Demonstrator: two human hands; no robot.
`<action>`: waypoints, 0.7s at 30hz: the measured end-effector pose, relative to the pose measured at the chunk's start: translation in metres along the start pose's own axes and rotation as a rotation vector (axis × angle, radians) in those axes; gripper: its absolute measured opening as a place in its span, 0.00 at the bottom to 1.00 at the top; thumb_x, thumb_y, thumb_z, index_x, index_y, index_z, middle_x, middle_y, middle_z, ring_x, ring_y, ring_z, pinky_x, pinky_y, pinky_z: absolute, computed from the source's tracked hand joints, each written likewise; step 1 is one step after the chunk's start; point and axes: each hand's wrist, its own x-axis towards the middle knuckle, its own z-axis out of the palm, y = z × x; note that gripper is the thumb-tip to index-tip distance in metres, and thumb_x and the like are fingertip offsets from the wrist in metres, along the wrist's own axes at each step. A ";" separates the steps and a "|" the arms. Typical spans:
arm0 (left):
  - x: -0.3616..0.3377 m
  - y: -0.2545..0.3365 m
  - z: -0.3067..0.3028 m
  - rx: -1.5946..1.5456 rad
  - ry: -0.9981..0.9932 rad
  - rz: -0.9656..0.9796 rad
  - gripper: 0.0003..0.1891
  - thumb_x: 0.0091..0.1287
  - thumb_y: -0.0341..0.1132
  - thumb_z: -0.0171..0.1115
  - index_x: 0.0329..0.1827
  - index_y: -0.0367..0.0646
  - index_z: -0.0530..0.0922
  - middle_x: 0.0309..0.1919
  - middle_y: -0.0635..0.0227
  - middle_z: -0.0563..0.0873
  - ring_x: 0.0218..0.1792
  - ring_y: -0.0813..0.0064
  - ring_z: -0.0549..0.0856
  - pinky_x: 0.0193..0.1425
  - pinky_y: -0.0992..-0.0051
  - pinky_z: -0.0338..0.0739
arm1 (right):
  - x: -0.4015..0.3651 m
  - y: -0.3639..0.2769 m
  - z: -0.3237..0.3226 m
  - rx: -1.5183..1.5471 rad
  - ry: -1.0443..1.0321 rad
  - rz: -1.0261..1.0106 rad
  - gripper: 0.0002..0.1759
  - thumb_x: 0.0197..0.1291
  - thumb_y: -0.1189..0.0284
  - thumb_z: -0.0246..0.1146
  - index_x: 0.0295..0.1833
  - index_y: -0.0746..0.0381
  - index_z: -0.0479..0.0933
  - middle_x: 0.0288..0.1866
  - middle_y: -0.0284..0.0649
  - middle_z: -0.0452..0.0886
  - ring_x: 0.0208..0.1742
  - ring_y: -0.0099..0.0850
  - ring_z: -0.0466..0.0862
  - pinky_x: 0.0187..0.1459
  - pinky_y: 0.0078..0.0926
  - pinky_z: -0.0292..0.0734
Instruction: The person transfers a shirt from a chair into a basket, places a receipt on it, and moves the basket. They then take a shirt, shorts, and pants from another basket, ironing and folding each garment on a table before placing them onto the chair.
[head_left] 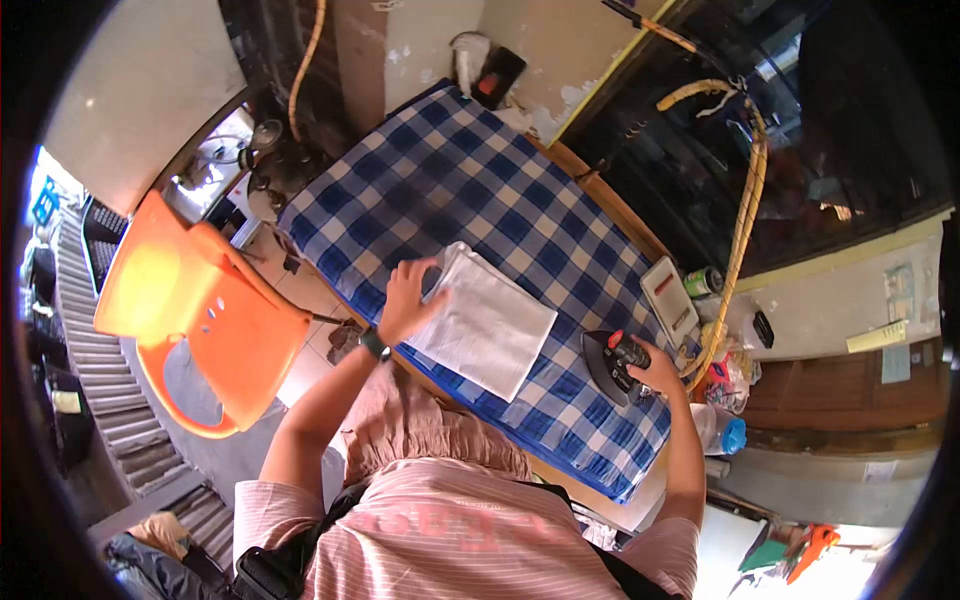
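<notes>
Room and work surface, viewed from the head camera, largest to smallest. The dark window (820, 170) fills the upper right, above a pale ledge. The table, under a blue-and-white checked cover (420, 170), runs diagonally from upper left to lower right. Its far long edge borders a wooden strip (610, 205) below the window; its near long edge passes close in front of the striped shirt (430, 530). An orange chair (250, 355) stands to the left, with pale floor tiles (315, 345) between it and the table.

Edges and room for moving: I see the widest open stretch of checks beyond the white cloth, toward the upper-left end. A narrower band separates the cloth from the iron. On the right, I have less side room: a yellow-wrapped cord (748, 220) hangs beside a white tray (670, 300), a can (703, 281) and a blue-capped bottle (712, 430).

The folded white cloth (485, 325) lies flat near the middle of the near edge. My left hand (407, 303), fingers spread, is at its left side; whether the fingertips touch it I cannot tell. The dark iron (604, 368) sits on the cover to the cloth's right. My right hand (653, 370) has its fingers curled around the handle. Smallest, a dark watch (376, 345) circles my left wrist.
</notes>
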 end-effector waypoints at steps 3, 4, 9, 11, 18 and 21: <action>-0.059 0.007 -0.017 0.386 -0.084 0.017 0.24 0.63 0.49 0.64 0.57 0.47 0.72 0.47 0.58 0.75 0.51 0.55 0.73 0.59 0.57 0.62 | 0.017 -0.006 0.009 0.464 -0.077 0.219 0.27 0.47 0.67 0.69 0.54 0.68 0.75 0.26 0.41 0.83 0.23 0.27 0.83 0.28 0.26 0.79; -0.073 -0.005 -0.017 0.390 -0.077 0.015 0.24 0.63 0.49 0.64 0.57 0.47 0.72 0.47 0.58 0.75 0.51 0.55 0.73 0.59 0.57 0.62 | 0.023 -0.018 0.015 0.504 -0.001 0.367 0.22 0.50 0.70 0.68 0.50 0.68 0.75 0.24 0.39 0.80 0.20 0.26 0.80 0.25 0.25 0.76; -0.064 -0.043 -0.040 0.337 0.314 -0.221 0.16 0.66 0.42 0.62 0.53 0.47 0.74 0.48 0.58 0.76 0.52 0.54 0.73 0.58 0.57 0.62 | 0.028 -0.163 0.031 0.392 0.053 0.311 0.23 0.50 0.64 0.70 0.47 0.68 0.77 0.22 0.38 0.82 0.19 0.25 0.83 0.26 0.26 0.79; -0.034 -0.050 -0.045 0.329 0.289 -0.121 0.15 0.66 0.41 0.62 0.52 0.46 0.75 0.48 0.58 0.76 0.53 0.53 0.73 0.58 0.58 0.63 | 0.033 -0.217 0.041 0.304 -0.147 0.274 0.28 0.49 0.60 0.70 0.51 0.69 0.76 0.27 0.43 0.85 0.26 0.33 0.86 0.33 0.33 0.81; 0.075 -0.015 -0.025 -0.321 0.158 0.019 0.07 0.68 0.31 0.60 0.45 0.41 0.78 0.40 0.57 0.81 0.40 0.62 0.82 0.43 0.69 0.75 | 0.088 -0.311 0.144 0.013 -0.078 -0.134 0.30 0.47 0.54 0.66 0.49 0.66 0.80 0.37 0.60 0.83 0.43 0.55 0.84 0.48 0.47 0.79; 0.091 -0.014 -0.006 -0.362 0.133 0.009 0.05 0.69 0.29 0.58 0.44 0.39 0.77 0.33 0.58 0.82 0.34 0.67 0.84 0.37 0.72 0.77 | 0.102 -0.298 0.125 -0.001 0.075 0.047 0.27 0.48 0.53 0.66 0.43 0.67 0.81 0.37 0.61 0.83 0.43 0.54 0.84 0.49 0.47 0.79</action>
